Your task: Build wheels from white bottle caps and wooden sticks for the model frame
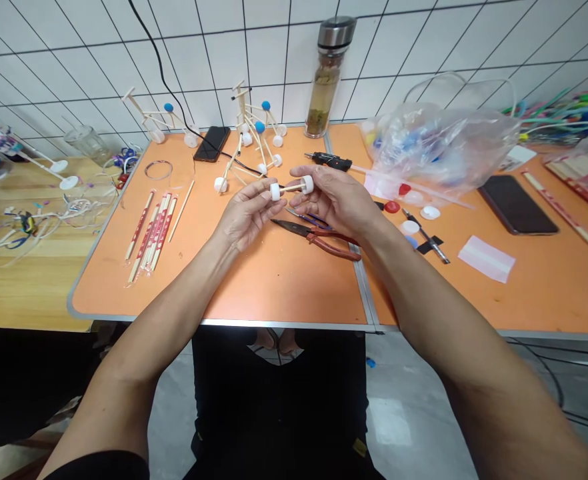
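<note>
Between my hands is a short wooden stick with a white bottle cap on each end. My left hand pinches the left cap. The fingers of my right hand close around the right cap. Below the right hand lie red-handled pliers with their jaws pointing left, partly covered by that hand. Just behind the hands stand models made of sticks and caps, some with blue caps. Wrapped chopsticks lie to the left, beside one bare stick.
A tea bottle stands against the tiled wall. To the right are a plastic bag of caps, loose caps, a craft knife and a phone. Another phone and a wire coil lie at the back left.
</note>
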`<act>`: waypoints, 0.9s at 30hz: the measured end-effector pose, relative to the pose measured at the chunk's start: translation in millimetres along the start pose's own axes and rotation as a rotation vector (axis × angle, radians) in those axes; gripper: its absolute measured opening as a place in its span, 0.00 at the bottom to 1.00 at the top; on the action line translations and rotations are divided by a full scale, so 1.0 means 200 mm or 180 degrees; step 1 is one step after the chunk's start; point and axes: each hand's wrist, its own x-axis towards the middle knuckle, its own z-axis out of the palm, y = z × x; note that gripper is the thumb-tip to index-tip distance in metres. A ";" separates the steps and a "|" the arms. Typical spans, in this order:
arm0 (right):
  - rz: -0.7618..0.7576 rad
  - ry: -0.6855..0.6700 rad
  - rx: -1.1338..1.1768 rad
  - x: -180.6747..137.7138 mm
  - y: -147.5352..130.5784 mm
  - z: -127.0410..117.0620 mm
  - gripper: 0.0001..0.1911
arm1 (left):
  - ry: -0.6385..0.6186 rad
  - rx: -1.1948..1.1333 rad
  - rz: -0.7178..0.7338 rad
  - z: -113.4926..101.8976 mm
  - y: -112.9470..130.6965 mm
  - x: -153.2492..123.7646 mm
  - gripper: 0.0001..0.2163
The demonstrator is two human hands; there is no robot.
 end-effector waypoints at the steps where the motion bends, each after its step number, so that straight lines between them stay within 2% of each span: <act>1: -0.0030 -0.0004 -0.0016 0.00 0.00 -0.01 0.21 | 0.0014 0.0012 0.0020 0.00 0.00 0.00 0.10; 6: -0.0306 -0.0057 -0.0332 0.00 0.03 -0.06 0.26 | -0.0040 0.0139 0.0113 -0.01 0.02 0.00 0.12; 13: -0.0418 0.0111 -0.0595 -0.02 -0.02 -0.08 0.28 | -0.0257 0.0735 0.0485 0.02 0.08 -0.02 0.29; 18: -0.0546 0.0033 -0.0604 -0.02 -0.03 -0.06 0.31 | -0.0163 0.0990 0.0732 0.02 0.07 -0.02 0.27; 27: -0.0916 -0.0156 -0.0970 0.01 0.04 -0.12 0.34 | -0.0143 0.1063 0.1263 0.03 0.05 -0.02 0.25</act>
